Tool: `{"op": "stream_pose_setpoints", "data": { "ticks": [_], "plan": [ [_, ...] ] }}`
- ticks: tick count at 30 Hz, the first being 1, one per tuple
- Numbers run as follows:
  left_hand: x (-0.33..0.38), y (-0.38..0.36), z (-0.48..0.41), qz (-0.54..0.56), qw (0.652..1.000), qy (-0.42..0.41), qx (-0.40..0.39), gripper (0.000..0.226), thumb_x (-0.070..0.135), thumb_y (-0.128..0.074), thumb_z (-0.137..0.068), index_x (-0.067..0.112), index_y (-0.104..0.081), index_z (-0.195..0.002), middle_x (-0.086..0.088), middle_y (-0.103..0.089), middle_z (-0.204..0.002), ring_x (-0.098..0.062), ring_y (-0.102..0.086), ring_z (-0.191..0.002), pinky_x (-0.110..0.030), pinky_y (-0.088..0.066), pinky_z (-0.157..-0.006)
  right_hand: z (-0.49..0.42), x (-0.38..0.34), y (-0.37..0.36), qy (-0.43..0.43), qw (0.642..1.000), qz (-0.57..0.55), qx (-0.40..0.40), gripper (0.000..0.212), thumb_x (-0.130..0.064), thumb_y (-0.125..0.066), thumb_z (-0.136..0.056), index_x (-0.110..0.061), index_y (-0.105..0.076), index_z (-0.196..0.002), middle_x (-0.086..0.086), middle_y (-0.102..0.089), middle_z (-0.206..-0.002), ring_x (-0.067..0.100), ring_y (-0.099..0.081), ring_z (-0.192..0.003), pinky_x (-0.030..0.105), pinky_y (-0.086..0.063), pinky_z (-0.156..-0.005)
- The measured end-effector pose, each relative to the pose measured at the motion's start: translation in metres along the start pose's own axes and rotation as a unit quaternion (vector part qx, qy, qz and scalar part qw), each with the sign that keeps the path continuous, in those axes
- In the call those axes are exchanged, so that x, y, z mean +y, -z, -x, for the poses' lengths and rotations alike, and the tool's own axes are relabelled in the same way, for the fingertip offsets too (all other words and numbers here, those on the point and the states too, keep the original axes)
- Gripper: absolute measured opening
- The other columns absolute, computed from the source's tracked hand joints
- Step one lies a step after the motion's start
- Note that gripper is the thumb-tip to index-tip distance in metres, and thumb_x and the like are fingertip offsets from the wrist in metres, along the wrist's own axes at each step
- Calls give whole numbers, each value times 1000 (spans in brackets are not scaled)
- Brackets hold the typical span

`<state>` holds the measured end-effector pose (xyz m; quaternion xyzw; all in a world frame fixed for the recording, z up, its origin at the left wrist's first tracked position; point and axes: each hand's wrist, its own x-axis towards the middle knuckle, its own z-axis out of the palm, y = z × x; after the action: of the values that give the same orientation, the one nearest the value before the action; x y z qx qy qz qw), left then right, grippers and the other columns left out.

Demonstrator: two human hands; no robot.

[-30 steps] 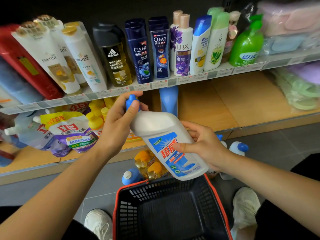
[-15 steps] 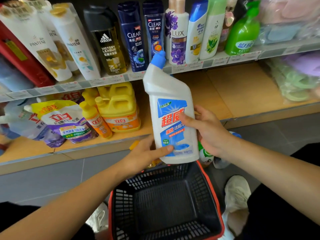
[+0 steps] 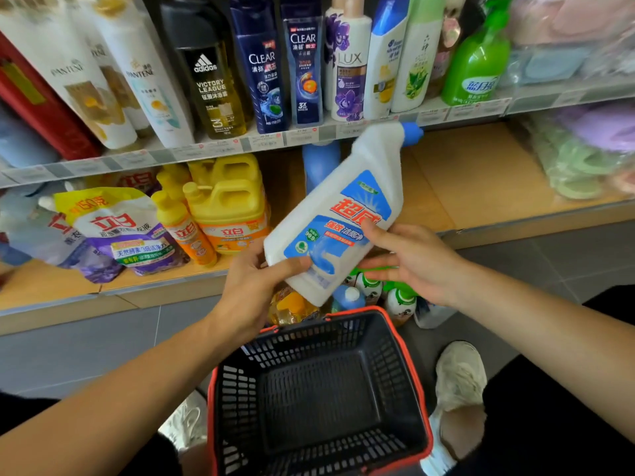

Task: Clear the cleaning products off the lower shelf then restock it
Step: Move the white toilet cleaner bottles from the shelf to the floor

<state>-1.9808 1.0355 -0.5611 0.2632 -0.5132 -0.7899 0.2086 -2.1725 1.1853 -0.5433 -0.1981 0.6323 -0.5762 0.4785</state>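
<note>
A black shopping basket (image 3: 316,393) with a red rim sits on the floor between the feet. Above its far rim, the left hand (image 3: 252,292) grips the base of a white toilet cleaner bottle (image 3: 338,225), thumb across the label. The right hand (image 3: 415,261) is loose, its fingers nearly straight and its thumb touching the bottle's side. The bottle tilts with its blue cap up and to the right, in front of the lower shelf (image 3: 481,180), where yellow dish-soap jugs (image 3: 230,204) stand at the left.

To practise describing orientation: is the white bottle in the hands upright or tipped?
Tipped: the white bottle leans, its blue cap up to the right, its base low in the left hand.
</note>
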Motion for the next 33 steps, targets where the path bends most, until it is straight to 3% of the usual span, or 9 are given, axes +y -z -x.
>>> {"op": "stream_pose_setpoints", "data": {
  "ticks": [5, 8, 10, 13, 16, 19, 23, 27, 33],
  "plan": [
    [19, 0, -5, -47, 996, -37, 65, 52, 16, -84, -67, -2, -68, -114, -16, -76, -109, -32, -75, -99, -36, -62, -70, 7, 3, -1, -27, 990, 139, 3, 60, -61, -75, -69, -14, -71, -105, 8, -78, -89, 27, -77, -79, 29, -59, -61],
    [27, 5, -7, -129, 984, -65, 102, 38, 11, -85, -72, 3, -72, -107, -10, -78, -103, -28, -76, -95, -39, -63, -71, 8, 4, 2, 113, 960, 252, 51, 20, -39, -83, -79, -22, -78, -89, -2, -77, -75, 15, -75, -65, 22, -55, -56],
    [31, 7, -7, -204, 968, -85, 116, 38, 13, -89, -71, 7, -73, -106, -5, -78, -100, -23, -77, -90, -42, -63, -71, 6, 2, 3, 238, 923, 289, 92, 14, -30, -86, -77, -22, -78, -84, -8, -75, -73, 6, -70, -67, 17, -53, -61],
    [34, 3, -3, -314, 936, -120, 103, 43, 20, -92, -68, 11, -74, -105, 0, -78, -97, -14, -76, -86, -38, -63, -69, 3, -5, 0, 329, 869, 362, 73, 44, -35, -88, -72, -22, -71, -111, -15, -66, -102, 2, -63, -96, 13, -48, -78],
    [34, -7, 3, -427, 883, -177, 81, 44, 28, -95, -61, 26, -73, -98, 12, -74, -93, -1, -69, -81, -21, -55, -66, -2, -8, -7, 286, 839, 462, 2, 82, -52, -87, -65, -24, -57, -136, -13, -53, -129, 10, -50, -122, 31, -44, -101],
    [35, -19, 10, -474, 856, -205, 35, 47, 37, -90, -54, 33, -71, -96, 15, -71, -92, -3, -67, -84, -23, -53, -68, -6, -2, -14, 228, 840, 485, -80, 97, -55, -90, -61, -33, -47, -145, -15, -56, -134, 5, -52, -121, 36, -48, -99],
    [35, -25, 14, -474, 857, -203, -7, 51, 36, -87, -51, 34, -71, -99, 16, -69, -93, -4, -67, -87, -30, -55, -73, -10, 9, -14, 233, 853, 456, -98, 80, -56, -92, -56, -42, -57, -126, -20, -69, -111, 0, -64, -101, 36, -56, -83],
    [37, -24, 7, -439, 881, -171, -50, 59, 41, -97, -57, 22, -72, -107, 8, -69, -100, -6, -65, -93, -20, -50, -76, -9, 16, -15, 236, 887, 389, -76, 67, -53, -94, -54, -38, -62, -111, -16, -71, -99, 3, -67, -92, 42, -57, -76],
    [36, -19, 2, -326, 937, -115, -51, 22, 28, -81, -82, 13, -76, -97, -3, -76, -95, -8, -68, -89, -20, -51, -77, -9, 21, -19, 241, 884, 395, -68, 67, -54, -92, -54, -38, -60, -112, -13, -72, -96, 7, -68, -88, 44, -57, -73]
  ]
}}
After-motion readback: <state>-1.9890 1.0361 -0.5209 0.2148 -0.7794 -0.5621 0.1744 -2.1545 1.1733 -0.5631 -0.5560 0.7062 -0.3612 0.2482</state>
